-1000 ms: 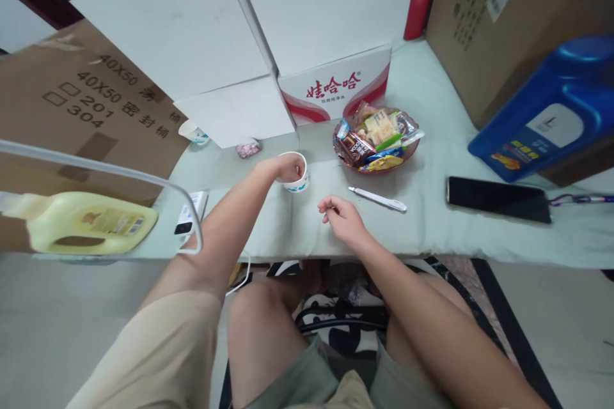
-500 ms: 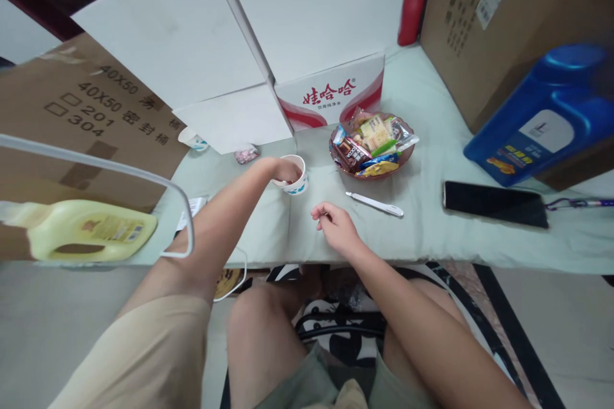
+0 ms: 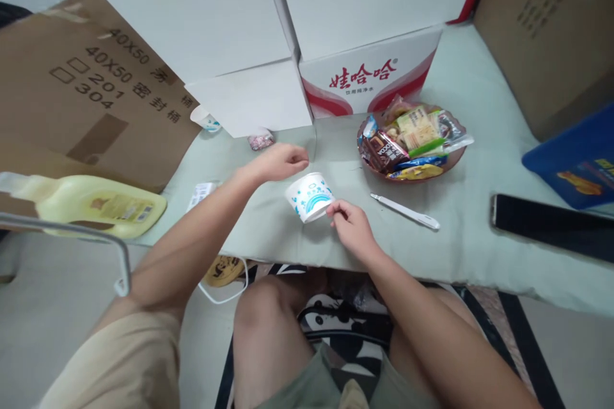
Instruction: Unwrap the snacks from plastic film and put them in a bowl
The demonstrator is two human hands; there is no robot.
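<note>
A white paper cup point(image 3: 311, 197) with a blue pattern is tilted over the front part of the table. My right hand point(image 3: 354, 227) pinches its lower right edge between thumb and fingers. Just above and behind the cup is my left hand point(image 3: 283, 162), apart from it, with fingers bent together. Whatever may be in those fingers is hidden. A white slim utility knife point(image 3: 405, 211) lies to the right of my right hand. Behind it sits a brown bowl point(image 3: 432, 174) of wrapped snacks. A small pinkish packet point(image 3: 261, 139) rests behind my left forearm.
White panels point(image 3: 249, 99) and a printed white box point(image 3: 364, 80) stand at the back. Cardboard boxes point(image 3: 96, 89) flank both sides. A yellow bottle point(image 3: 103, 204) lies left; a phone point(image 3: 551, 227) and blue bottle point(image 3: 575, 163) are right. Another paper cup point(image 3: 206, 120) sits back left.
My left hand has come out of the cup and is now above it. My right hand has taken hold of the cup, which has gone from upright to tilted. The view has shifted.
</note>
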